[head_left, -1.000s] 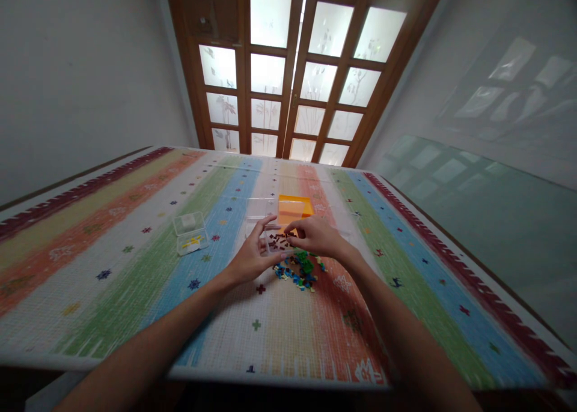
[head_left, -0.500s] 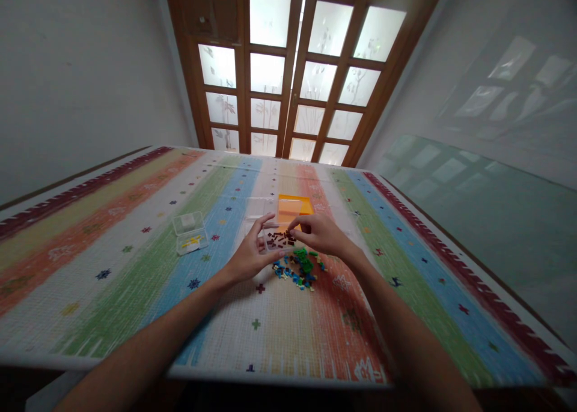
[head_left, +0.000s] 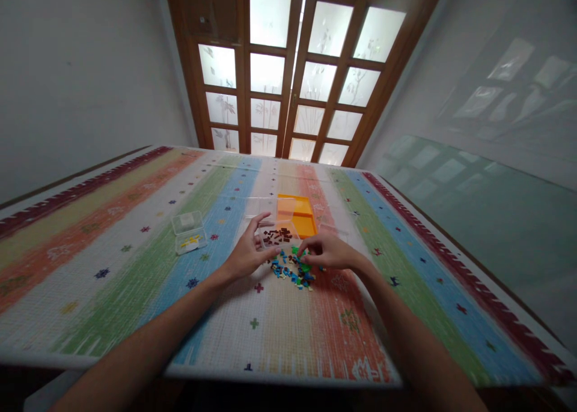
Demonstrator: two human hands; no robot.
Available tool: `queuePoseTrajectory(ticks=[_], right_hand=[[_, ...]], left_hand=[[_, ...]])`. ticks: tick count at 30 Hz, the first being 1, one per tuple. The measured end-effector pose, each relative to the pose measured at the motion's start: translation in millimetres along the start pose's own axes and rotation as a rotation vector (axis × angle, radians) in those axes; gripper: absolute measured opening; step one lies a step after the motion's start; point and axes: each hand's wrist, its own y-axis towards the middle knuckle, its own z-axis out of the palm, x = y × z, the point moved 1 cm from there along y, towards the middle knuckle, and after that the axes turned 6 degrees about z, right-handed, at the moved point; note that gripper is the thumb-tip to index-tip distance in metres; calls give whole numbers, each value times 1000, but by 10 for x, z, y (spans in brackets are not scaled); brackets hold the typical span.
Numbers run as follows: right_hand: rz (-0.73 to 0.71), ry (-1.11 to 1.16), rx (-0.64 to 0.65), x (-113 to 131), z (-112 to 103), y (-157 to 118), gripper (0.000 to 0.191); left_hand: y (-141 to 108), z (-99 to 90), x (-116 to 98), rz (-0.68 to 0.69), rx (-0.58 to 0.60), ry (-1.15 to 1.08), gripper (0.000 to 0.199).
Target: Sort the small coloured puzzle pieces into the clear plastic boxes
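My left hand point(head_left: 246, 250) grips the left side of a clear plastic box point(head_left: 295, 227), thumb along its near edge and fingers on the far side. Small dark brown toy bricks point(head_left: 278, 236) lie in that box. Just in front of it is a loose pile of small blue, green, cream and brown bricks point(head_left: 293, 275) on the cloth. My right hand point(head_left: 329, 251) is over the pile's right side, fingertips drawn together among green pieces point(head_left: 305, 268); whatever they pinch is hidden.
An orange divided tray point(head_left: 308, 206) lies behind the clear box, partly under its transparent lid. To the left, a small open clear case point(head_left: 189, 244) contains yellow pieces. A striped cloth point(head_left: 148, 268) covers the table, with wood-framed glass doors point(head_left: 288, 69) beyond.
My right hand has moved from above the brown bricks in the box toward me, down to the pile. My left hand stays on the box.
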Motion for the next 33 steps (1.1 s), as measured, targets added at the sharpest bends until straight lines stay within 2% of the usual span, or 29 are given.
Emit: queuePoseTrajectory(ticks=[4, 11, 23, 33], right_hand=[[57, -172, -45, -10, 114, 44, 24], [44, -327, -53, 66, 217, 91, 34], [57, -293, -10, 92, 184, 43, 29], [61, -335, -49, 132, 234, 52, 24]], left_hand=[[10, -13, 7, -4, -13, 18, 81], [12, -36, 0, -28, -28, 28, 81], [22, -50, -14, -29, -43, 17, 81], [22, -41, -26, -25, -41, 11, 81]])
